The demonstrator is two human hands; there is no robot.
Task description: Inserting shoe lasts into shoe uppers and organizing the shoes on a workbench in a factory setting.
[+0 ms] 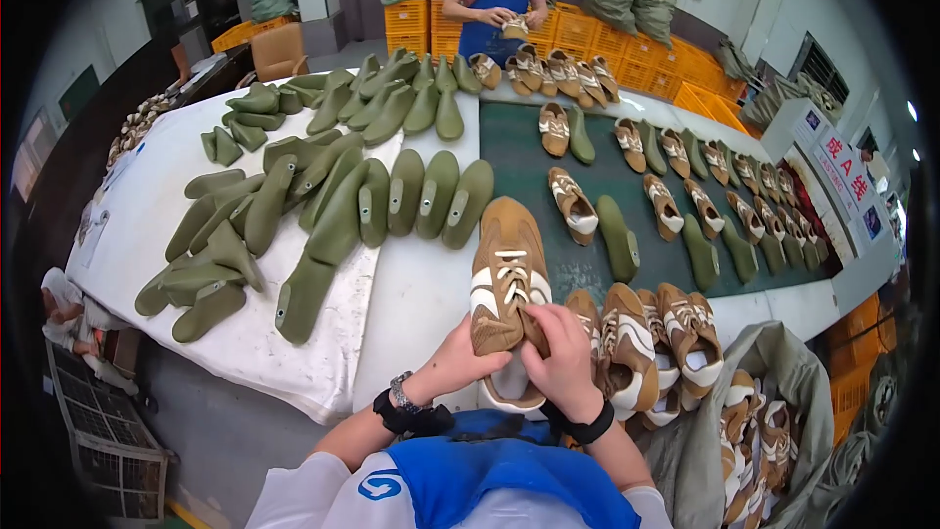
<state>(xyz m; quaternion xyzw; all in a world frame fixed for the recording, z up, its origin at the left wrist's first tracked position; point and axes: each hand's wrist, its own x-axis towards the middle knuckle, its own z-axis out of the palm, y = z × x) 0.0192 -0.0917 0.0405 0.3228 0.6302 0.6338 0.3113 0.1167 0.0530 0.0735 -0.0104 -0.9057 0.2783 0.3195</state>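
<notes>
In front of my body is a brown suede sneaker (511,235) with white stripes and white laces, its toe pointing away from me. My left hand (452,364) grips the near left side of its opening, thumb along the collar. On the opposite side my right hand (563,358) pinches the collar or tongue near the laces. The heel and pale inside of the shoe show between my wrists. Just right of my right hand stand several similar sneakers (627,353) on the table edge. Beyond the held shoe, a row of green shoe lasts (431,196) lies to the left.
More green lasts (269,206) are piled on the white-covered table (328,353) at left. A dark green conveyor belt (519,152) carries sneakers and lasts on the right. A sack of sneakers (685,456) stands near right. Across the table a person (494,0) handles a shoe before orange crates (587,34).
</notes>
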